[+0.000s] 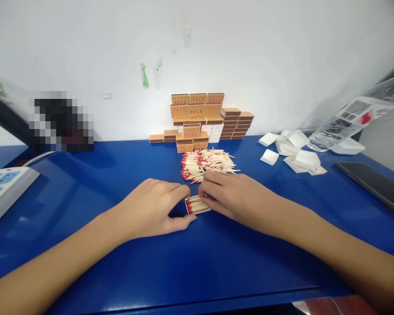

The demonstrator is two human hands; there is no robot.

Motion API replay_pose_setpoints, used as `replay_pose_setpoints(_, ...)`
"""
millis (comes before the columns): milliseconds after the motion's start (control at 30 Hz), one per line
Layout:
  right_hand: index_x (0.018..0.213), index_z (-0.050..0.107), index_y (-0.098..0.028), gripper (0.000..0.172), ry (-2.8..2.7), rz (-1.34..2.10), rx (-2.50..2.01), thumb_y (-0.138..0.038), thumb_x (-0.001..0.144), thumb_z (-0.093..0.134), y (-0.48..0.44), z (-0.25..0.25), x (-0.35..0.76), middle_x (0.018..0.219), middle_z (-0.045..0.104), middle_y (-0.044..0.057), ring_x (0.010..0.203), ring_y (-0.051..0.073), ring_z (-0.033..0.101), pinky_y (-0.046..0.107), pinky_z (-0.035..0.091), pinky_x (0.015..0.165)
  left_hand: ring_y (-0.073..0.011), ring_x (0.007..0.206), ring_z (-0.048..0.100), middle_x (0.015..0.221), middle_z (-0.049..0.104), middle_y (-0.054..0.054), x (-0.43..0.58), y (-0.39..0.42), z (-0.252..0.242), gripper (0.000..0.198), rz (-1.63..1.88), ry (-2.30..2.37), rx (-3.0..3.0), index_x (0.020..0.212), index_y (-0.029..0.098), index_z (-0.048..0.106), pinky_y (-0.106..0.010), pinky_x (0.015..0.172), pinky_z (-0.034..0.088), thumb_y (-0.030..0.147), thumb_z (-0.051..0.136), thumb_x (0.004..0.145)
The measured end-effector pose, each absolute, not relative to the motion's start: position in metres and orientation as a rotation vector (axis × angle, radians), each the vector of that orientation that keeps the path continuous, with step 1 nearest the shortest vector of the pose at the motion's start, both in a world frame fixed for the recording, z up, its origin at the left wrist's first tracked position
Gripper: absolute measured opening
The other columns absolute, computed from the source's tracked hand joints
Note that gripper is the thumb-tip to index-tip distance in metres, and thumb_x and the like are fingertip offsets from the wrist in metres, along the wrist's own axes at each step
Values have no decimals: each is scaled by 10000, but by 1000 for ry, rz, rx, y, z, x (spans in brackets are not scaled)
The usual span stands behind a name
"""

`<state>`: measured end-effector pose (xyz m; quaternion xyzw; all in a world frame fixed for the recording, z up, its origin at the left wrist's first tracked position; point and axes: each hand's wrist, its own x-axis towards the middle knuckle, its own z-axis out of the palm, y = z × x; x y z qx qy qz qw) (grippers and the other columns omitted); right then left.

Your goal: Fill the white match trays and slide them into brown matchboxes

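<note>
A small white matchbox tray (199, 213) lies on the blue table in front of me, with red-headed matches (197, 204) lying lengthwise in it. My left hand (156, 205) has its thumb at the tray's near side and its index finger at the far left corner, gripping it. Over the tray's right end, my right hand (233, 192) has its fingers bent and drawn together against the matches; whatever sits between its fingertips is hidden. Just beyond both hands is a loose heap of matches (206, 164), partly covered by my right fingers.
Stacked matchboxes (197, 111) stand against the wall behind the heap. White empty trays (295, 146) are scattered at the back right, near a tilted plastic bottle (341, 120) and a dark phone (374, 183). A power strip (9, 192) sits on the left.
</note>
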<state>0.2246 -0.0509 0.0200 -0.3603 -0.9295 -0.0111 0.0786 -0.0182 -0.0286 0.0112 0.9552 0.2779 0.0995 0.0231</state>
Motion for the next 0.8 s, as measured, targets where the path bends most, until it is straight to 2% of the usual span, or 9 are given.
replay_pose_setpoints(200,972,690,-148,200,-2718,51,-1143,-224,1063,529,-50,19,226,976,642,81,809,200,650,330,451,695,-192,692,676,849,731,11,-18,-29,11,250,304,876,2938,992,188,681,-325,617,416,434,651,956)
replay_pose_setpoints(800,979,664,-149,162,-2694,104,-1149,-201,1058,533,-47,13,228,983,615,80,838,205,638,336,460,726,-186,668,658,826,724,8,-20,-27,10,267,314,854,2961,996,183,681,-322,606,401,445,637,968)
